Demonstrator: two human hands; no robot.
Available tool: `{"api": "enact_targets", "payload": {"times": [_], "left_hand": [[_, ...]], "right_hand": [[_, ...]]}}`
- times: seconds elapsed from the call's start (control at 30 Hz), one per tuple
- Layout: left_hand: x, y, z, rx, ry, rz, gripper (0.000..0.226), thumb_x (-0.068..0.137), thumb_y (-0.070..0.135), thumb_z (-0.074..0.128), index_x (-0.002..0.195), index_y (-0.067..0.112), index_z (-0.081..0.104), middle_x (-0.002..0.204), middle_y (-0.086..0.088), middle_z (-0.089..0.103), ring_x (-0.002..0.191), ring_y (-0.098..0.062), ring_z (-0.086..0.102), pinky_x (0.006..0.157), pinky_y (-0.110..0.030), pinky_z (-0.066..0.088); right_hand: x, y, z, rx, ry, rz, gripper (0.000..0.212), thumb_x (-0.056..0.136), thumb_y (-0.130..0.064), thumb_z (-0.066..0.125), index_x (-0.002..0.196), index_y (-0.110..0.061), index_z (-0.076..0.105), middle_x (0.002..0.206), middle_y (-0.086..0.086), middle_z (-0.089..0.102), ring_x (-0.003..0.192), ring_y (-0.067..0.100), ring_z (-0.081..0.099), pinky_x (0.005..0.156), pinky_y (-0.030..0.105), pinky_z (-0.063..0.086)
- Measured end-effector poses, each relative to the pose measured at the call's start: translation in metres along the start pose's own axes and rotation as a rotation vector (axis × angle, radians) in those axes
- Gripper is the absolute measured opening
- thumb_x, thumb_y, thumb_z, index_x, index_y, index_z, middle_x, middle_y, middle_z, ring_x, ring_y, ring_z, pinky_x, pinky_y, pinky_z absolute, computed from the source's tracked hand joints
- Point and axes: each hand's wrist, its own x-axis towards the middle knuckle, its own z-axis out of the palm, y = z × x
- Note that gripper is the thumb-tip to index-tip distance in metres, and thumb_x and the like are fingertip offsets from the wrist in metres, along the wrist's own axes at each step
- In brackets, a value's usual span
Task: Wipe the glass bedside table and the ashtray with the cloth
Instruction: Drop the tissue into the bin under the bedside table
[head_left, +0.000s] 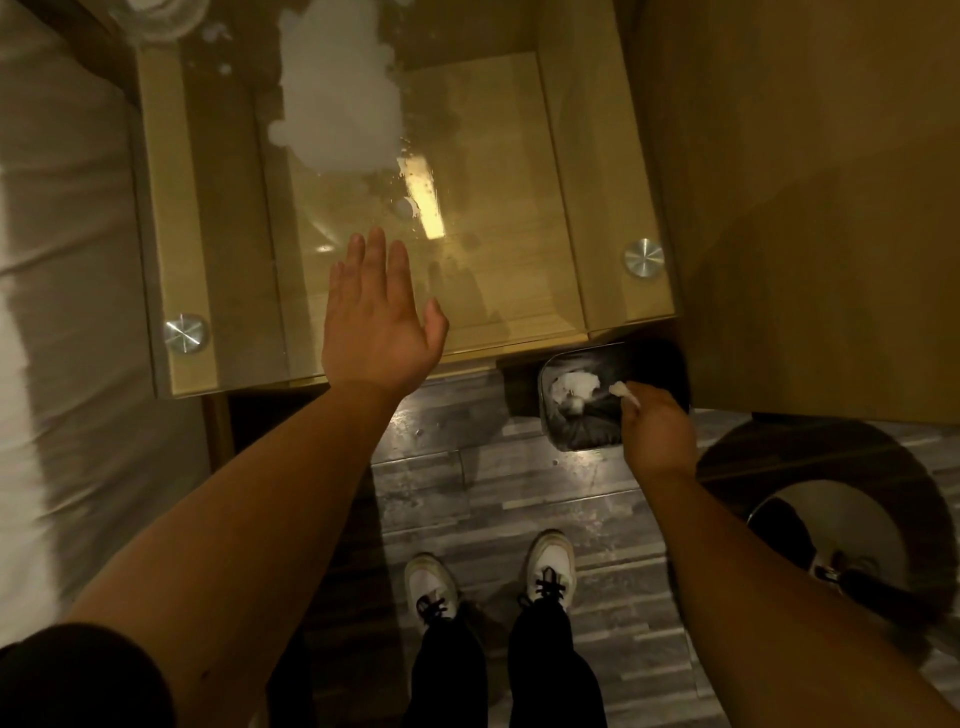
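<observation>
Head view, looking straight down. Glass bedside table top centre, wooden frame under the glass, round metal studs at near corners. White smeared patch on the far glass, wet streaks beside it. Ashtray at far left corner, mostly cut off by frame edge. Left hand flat over the near edge of the glass, fingers straight and close together, thumb out, holding nothing. Right hand over a small dark bin on the floor just beside the table, fingers pinching a small white scrap; cloth or tissue, cannot tell. White crumpled waste inside bin. White sneakers on grey plank floor. Bed along left.
</observation>
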Motion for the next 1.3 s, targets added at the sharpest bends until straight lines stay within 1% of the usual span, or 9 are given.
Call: {"api": "enact_targets", "payload": {"times": [0.2,0.5,0.63,0.8,0.93,1.07,1.13,1.2,1.3], "left_hand": [[0.000,0.000,0.001,-0.007,0.011,-0.002,0.068,0.093,0.042,0.028,0.147,0.000,0.032,0.155,-0.022,0.025,0.146,-0.035,0.017,0.118,-0.050,0.016],[-0.001,0.000,0.001,-0.017,0.009,-0.004,0.068,0.093,0.041,0.027,0.147,0.001,0.032,0.155,-0.022,0.026,0.146,-0.035,0.018,0.119,-0.049,0.015],[-0.001,0.000,-0.001,-0.019,-0.014,-0.008,0.068,0.094,0.042,0.027,0.148,0.002,0.029,0.157,-0.021,0.023,0.147,-0.033,0.015,0.119,-0.048,0.013],[-0.002,0.001,-0.009,-0.003,-0.091,-0.004,0.069,0.095,0.045,0.023,0.149,0.002,0.025,0.157,-0.021,0.020,0.147,-0.034,0.012,0.120,-0.048,0.012],[-0.005,0.000,-0.032,-0.028,-0.169,0.003,0.071,0.097,0.048,0.025,0.152,0.005,0.015,0.160,-0.018,0.012,0.148,-0.033,0.005,0.120,-0.047,0.006],[-0.020,-0.020,-0.070,-0.039,-0.153,-0.034,0.076,0.096,0.055,0.023,0.154,0.008,0.009,0.161,-0.016,0.007,0.149,-0.030,0.000,0.120,-0.046,0.000],[-0.025,-0.035,-0.090,-0.019,-0.145,-0.060,0.078,0.095,0.057,0.022,0.153,0.008,0.008,0.161,-0.015,0.007,0.149,-0.030,0.000,0.120,-0.046,0.001],[-0.028,-0.053,-0.110,-0.024,-0.119,-0.089,0.080,0.095,0.059,0.023,0.153,0.007,0.008,0.161,-0.015,0.009,0.149,-0.030,0.001,0.120,-0.046,0.003],[-0.028,-0.079,-0.134,-0.108,-0.081,-0.132,0.082,0.094,0.059,0.029,0.153,0.007,0.009,0.161,-0.014,0.010,0.149,-0.028,0.003,0.121,-0.045,0.006]], "right_hand": [[-0.001,-0.008,0.010,0.109,-0.141,0.011,0.048,0.091,-0.026,0.062,0.136,-0.014,0.051,0.133,0.017,0.052,0.119,0.035,0.050,0.098,0.043,0.044],[-0.016,-0.012,0.011,-0.031,-0.183,-0.055,0.045,0.091,-0.033,0.058,0.131,-0.012,0.055,0.136,0.015,0.052,0.123,0.036,0.044,0.101,0.048,0.041],[-0.025,-0.022,0.004,-0.131,-0.160,-0.162,0.047,0.090,-0.039,0.054,0.128,-0.012,0.058,0.135,0.015,0.054,0.124,0.036,0.045,0.104,0.046,0.039],[-0.035,-0.046,-0.024,-0.259,-0.081,-0.388,0.042,0.085,-0.038,0.055,0.116,-0.012,0.065,0.120,0.014,0.063,0.109,0.034,0.057,0.094,0.044,0.046],[-0.041,-0.084,-0.060,-0.331,-0.051,-0.529,0.043,0.086,-0.041,0.052,0.117,-0.014,0.064,0.119,0.008,0.064,0.108,0.029,0.058,0.093,0.042,0.046],[-0.040,-0.137,-0.086,-0.370,-0.017,-0.625,0.050,0.086,-0.045,0.041,0.114,-0.012,0.066,0.112,0.009,0.066,0.100,0.031,0.061,0.087,0.043,0.049],[-0.037,-0.168,-0.093,-0.382,0.004,-0.676,0.045,0.088,-0.042,0.048,0.116,-0.010,0.065,0.113,0.011,0.066,0.101,0.032,0.061,0.086,0.043,0.049],[-0.036,-0.205,-0.096,-0.401,0.017,-0.713,0.044,0.088,-0.038,0.059,0.122,-0.011,0.062,0.119,0.012,0.063,0.107,0.033,0.058,0.089,0.044,0.047],[-0.039,-0.264,-0.098,-0.415,0.025,-0.780,0.053,0.091,-0.045,0.055,0.133,-0.013,0.052,0.131,0.011,0.056,0.120,0.031,0.051,0.100,0.045,0.041]]}}
